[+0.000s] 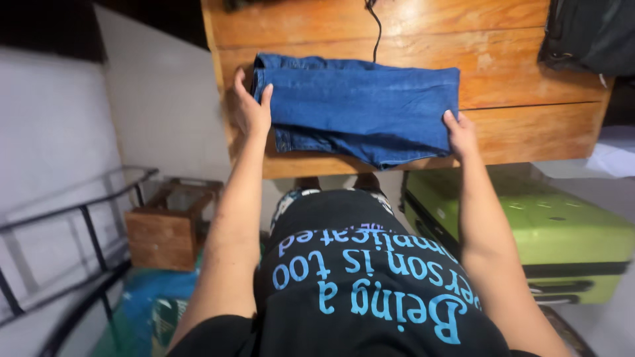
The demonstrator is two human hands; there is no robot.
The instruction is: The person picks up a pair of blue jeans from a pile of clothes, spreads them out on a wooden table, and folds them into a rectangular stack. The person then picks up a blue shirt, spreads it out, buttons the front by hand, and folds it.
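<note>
Where soft folded denim jeans (357, 106) lie on grainy wooden table (516, 73), left hand (251, 109) and right hand (460, 135) pinching edges

Jeans (360, 109) matt blue denim; table (516, 79) worn, scuffed wood; suitcase (569, 231) glossy plastic.

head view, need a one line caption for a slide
Both hands, left hand and right hand, grip the ends of folded blue jeans on a wooden table.
</note>
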